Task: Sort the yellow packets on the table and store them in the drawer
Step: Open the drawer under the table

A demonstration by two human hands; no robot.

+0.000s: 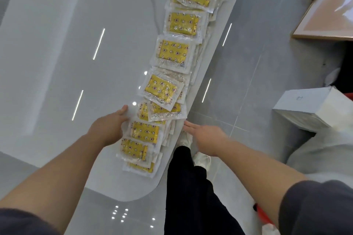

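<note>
Left hand (112,128) lay against the left side of the row of yellow packets (172,51) (star-and-moon printed pads sealed in clear plastic sleeves). Thumb was stretched out and fingers touched the sleeve edges by the row's near end, with no clear grip. Right hand (205,135) hung flat with fingers straight, just off the row's right side, touching nothing. The edge of the glossy pale-grey counter (57,63) ran just right of the row. The hands bracketed the row's near end, left one nearer to it. The row's long axis ran away from the person, leaning right, in overlapping stacks. Just beyond the hands a skewed packet (160,89) sat askew on top of the row. Farther stacks lay squarer. Likely next step: press the near stacks together from both sides. Drawer not in view.
</note>
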